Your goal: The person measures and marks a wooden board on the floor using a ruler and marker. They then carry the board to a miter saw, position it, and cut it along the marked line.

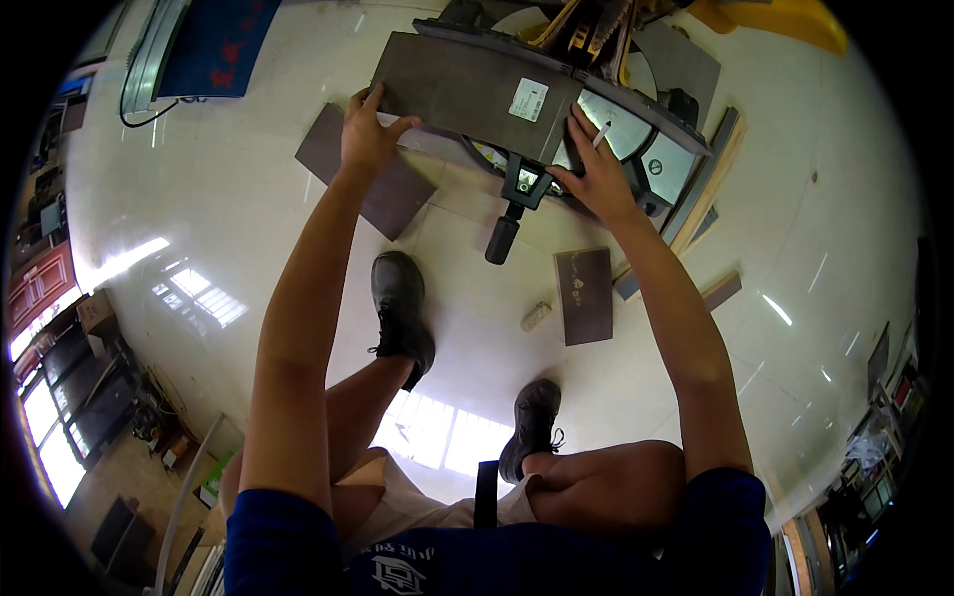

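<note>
A dark brown board (467, 89) with a white label (528, 99) lies across the miter saw (646, 124). My left hand (370, 137) grips the board's left end, fingers at the side edge and thumb along the near edge. At the opposite end, my right hand (598, 174) rests its fingers and thumb against the board's right edge. A slim white pen (601, 133) with a dark tip sticks out between the fingers of that hand. The saw's black handle (504, 236) points toward me, between my hands.
Under the left hand lies another brown board (368, 174). A smaller brown offcut (584, 296) and a little block (536, 316) are on the floor near my shoes. Long strips (701, 189) lean right of the saw. A blue panel (214, 50) stands at the upper left.
</note>
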The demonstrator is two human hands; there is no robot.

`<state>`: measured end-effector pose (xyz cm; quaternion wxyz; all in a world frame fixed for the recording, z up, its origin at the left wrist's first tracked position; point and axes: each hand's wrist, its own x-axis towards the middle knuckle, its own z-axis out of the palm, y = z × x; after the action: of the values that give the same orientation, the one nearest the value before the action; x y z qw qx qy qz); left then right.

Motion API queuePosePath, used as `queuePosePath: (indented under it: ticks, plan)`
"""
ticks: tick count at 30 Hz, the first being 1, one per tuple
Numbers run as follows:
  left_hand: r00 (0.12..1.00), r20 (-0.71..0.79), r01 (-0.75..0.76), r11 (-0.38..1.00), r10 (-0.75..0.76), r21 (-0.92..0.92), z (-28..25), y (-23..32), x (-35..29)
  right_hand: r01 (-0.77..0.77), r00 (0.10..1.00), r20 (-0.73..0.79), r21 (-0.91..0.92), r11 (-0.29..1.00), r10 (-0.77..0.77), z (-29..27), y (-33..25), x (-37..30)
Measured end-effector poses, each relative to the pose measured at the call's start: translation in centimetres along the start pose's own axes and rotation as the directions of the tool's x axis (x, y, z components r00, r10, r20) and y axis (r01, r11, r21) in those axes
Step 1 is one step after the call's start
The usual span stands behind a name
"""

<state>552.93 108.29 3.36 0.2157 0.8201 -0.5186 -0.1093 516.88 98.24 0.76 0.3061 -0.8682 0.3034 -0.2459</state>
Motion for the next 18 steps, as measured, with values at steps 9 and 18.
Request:
queuePosePath:
  ticks: [9, 18]
  plan:
    - [1.000, 0.006, 0.009, 1.000, -0.009, -0.016, -0.16, -0.31, 0.09, -0.035, 0.999, 0.025, 0.005, 0.999, 0.035, 0.30, 0.08, -0.04]
    - [1.000, 0.014, 0.024, 0.999, -0.023, -0.039, -0.19, -0.04, 0.02, -0.022, 1.000, 0.005, -0.029, 0.999, 0.022, 0.39, 0.17, -0.09]
